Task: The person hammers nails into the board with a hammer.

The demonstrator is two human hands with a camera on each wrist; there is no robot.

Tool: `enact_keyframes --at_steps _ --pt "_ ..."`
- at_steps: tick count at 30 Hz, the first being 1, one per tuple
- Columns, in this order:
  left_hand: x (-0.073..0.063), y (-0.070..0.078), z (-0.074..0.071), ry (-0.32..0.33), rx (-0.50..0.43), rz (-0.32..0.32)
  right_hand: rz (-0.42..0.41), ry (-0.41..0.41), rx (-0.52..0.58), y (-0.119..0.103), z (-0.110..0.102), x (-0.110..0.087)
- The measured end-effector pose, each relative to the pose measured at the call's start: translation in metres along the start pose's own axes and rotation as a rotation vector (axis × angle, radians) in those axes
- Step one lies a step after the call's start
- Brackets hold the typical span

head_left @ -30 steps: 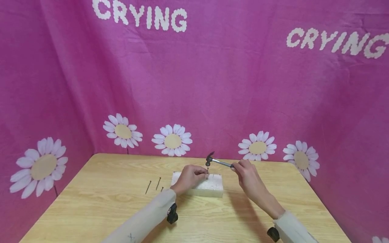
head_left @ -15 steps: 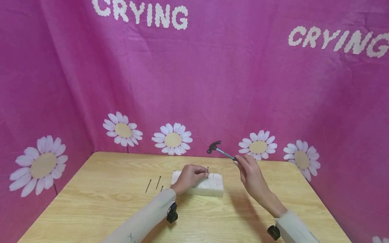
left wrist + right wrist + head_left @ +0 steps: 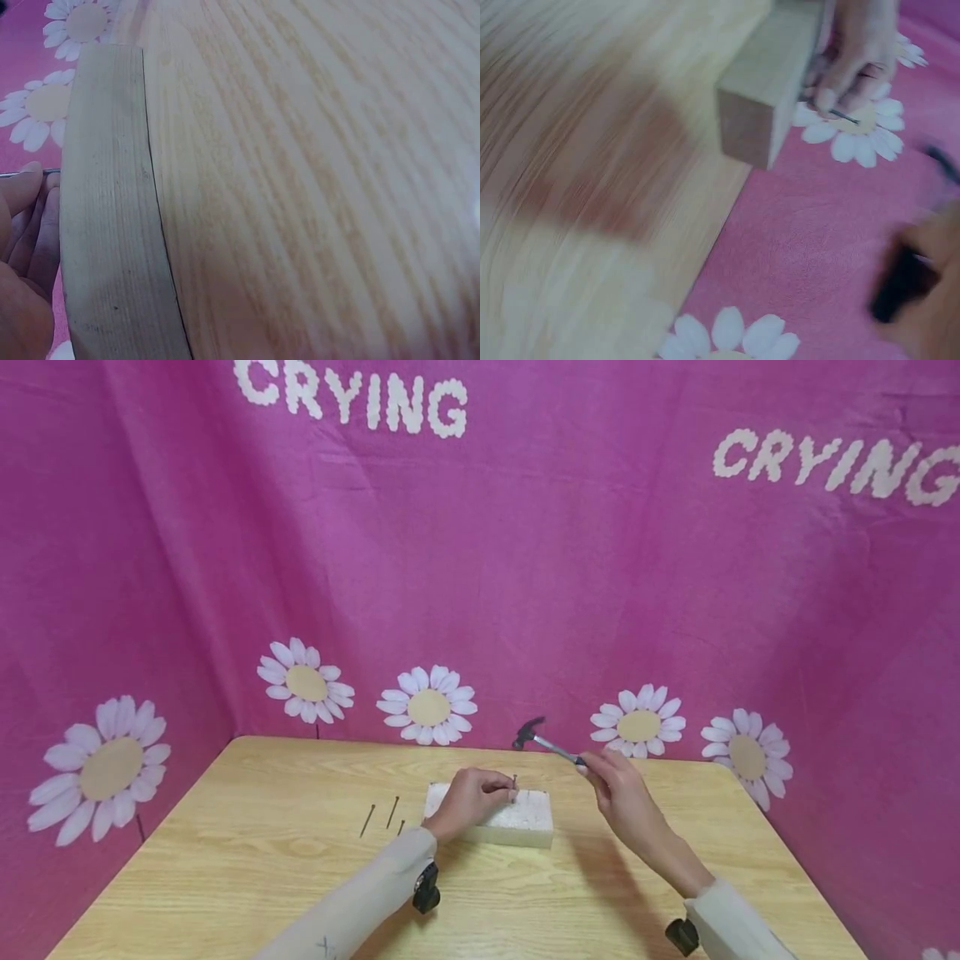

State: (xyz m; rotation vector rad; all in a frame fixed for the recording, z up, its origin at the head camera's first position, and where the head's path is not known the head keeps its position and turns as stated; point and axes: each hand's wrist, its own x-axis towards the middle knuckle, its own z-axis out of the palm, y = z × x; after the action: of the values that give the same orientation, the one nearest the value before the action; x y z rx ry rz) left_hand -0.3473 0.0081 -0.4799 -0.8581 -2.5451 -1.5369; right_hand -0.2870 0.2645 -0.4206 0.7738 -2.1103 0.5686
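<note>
A pale wooden block (image 3: 517, 822) lies on the table, its long side facing me in the head view. My left hand (image 3: 471, 800) reaches over its top and pinches a nail (image 3: 514, 779) upright between thumb and fingers, the nail's head sticking up above them. In the right wrist view the same nail (image 3: 844, 115) juts out from the fingertips. My right hand (image 3: 624, 793) grips the dark handle end of a small claw hammer (image 3: 551, 746). The hammer's black head hangs above the nail, apart from it. Motion blurs the right hand in its own wrist view.
Left of the block, several loose nails (image 3: 392, 812) lie on the wooden table (image 3: 262, 860). Small dark marks or nail heads show on the block's top. A pink cloth with daisies (image 3: 427, 707) hangs behind and at both sides of the table.
The hammer head has risen from right over the nail, then dipped slightly in the last half second. My left hand keeps its pinch on the nail in the same place.
</note>
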Motion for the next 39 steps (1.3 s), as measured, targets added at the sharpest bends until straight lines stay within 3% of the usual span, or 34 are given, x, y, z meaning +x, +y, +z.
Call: enact_keyframes --at_steps 3,7,9,13,15,20,22,26,28,32,37,39 --pt "0.0 0.0 0.0 0.003 0.011 0.012 -0.051 -0.059 -0.044 0.0 0.001 -0.004" --pt "-0.001 0.001 0.0 -0.003 0.006 0.016 0.026 0.038 -0.003 -0.002 0.0 -0.002" --pt "-0.002 0.0 0.001 -0.006 0.003 0.023 0.047 0.047 0.013 -0.002 0.0 -0.002" --pt "-0.001 -0.002 0.002 0.006 0.001 0.033 -0.023 -0.106 -0.103 -0.003 0.001 -0.005" --pt "-0.002 -0.003 0.003 0.01 -0.002 0.038 -0.043 -0.14 -0.133 -0.003 0.002 -0.009" --pt "-0.004 -0.002 0.004 -0.002 -0.012 0.029 0.063 0.026 -0.029 -0.003 0.001 -0.009" --pt "-0.004 -0.002 0.004 0.0 -0.006 0.029 0.066 0.027 -0.023 -0.003 0.0 -0.007" --pt "-0.003 -0.002 0.004 0.005 0.011 0.035 -0.027 -0.058 -0.092 0.001 0.002 -0.007" --pt "-0.003 -0.001 0.004 0.002 0.007 0.032 -0.052 -0.033 -0.098 0.002 0.003 -0.007" --pt "-0.003 0.0 0.003 0.001 -0.001 0.034 0.012 0.063 -0.038 -0.001 0.002 -0.007" --pt "-0.002 -0.001 0.003 0.019 0.021 0.045 -0.002 -0.083 -0.076 -0.003 0.005 -0.012" --pt "-0.002 -0.001 0.004 0.011 0.025 0.048 -0.016 -0.088 -0.092 -0.003 0.005 -0.012"
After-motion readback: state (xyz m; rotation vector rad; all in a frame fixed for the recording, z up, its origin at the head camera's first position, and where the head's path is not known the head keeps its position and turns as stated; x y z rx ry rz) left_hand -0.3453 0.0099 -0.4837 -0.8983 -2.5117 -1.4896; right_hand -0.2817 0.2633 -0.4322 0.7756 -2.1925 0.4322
